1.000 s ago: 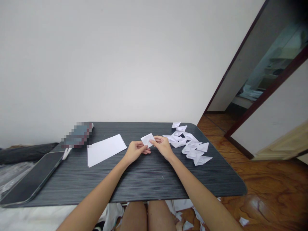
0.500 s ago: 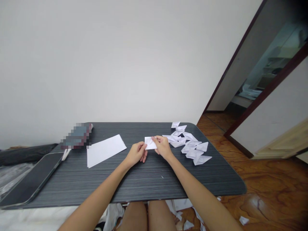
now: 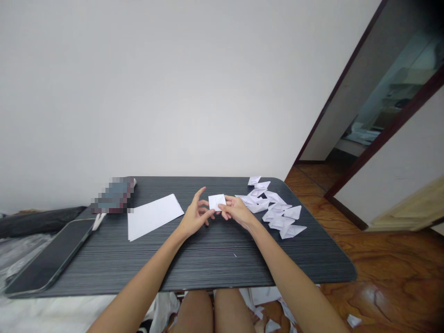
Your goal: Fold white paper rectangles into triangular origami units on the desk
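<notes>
A small folded piece of white paper [image 3: 216, 201] is held above the middle of the dark table. My right hand [image 3: 236, 211] pinches it, thumb on its lower front and fingers behind its right side. My left hand [image 3: 194, 215] is at the paper's left, index finger raised and fingers apart, with the thumb tip close to the lower left corner; whether it touches cannot be made out. To the right lies a group of several folded white paper pieces [image 3: 277, 213]. On the left rests a stack of white paper sheets [image 3: 154, 216].
The dark table [image 3: 208, 263] has a rounded right edge. A large phone or tablet [image 3: 52, 259] lies at its left edge, near a blurred-out object [image 3: 114, 196]. A wall stands behind. Paper scraps [image 3: 354, 320] lie on the wooden floor [image 3: 391, 268].
My left hand has loosened from the paper and spread its fingers, index lifted. My right hand's grip has shifted to the paper's lower right, and the paper looks more upright.
</notes>
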Tool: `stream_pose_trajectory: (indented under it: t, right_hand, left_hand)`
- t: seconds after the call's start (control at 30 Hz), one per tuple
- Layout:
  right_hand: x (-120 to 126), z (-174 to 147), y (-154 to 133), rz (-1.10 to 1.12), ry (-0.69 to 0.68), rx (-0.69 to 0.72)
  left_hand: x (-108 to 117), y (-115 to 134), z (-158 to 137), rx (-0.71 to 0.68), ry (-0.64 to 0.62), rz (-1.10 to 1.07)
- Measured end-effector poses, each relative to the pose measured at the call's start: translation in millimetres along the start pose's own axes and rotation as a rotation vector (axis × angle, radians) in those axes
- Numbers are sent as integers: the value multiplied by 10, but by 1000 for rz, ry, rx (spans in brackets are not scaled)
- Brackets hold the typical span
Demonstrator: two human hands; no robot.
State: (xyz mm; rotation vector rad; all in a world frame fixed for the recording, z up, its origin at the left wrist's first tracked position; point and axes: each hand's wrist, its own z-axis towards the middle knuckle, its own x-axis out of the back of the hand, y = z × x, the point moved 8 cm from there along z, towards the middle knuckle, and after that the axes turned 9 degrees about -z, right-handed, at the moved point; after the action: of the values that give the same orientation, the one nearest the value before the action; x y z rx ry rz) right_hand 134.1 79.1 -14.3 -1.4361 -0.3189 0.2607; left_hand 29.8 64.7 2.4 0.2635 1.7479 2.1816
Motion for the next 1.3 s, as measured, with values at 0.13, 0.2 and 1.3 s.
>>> stream_pose_trajectory:
  t: [0.13,0.2,1.3]
  right_hand:
    - [27,2,60,8,-16,-39]
    - [9,-5,103,21,-69,-90]
    - [61,-238,-159,-995,129,267]
  left_hand:
    - [12,20,3,-39,-65,173]
    - [31,71,-9,-99,-80,368]
    - [32,-27,25,-346,-160,763]
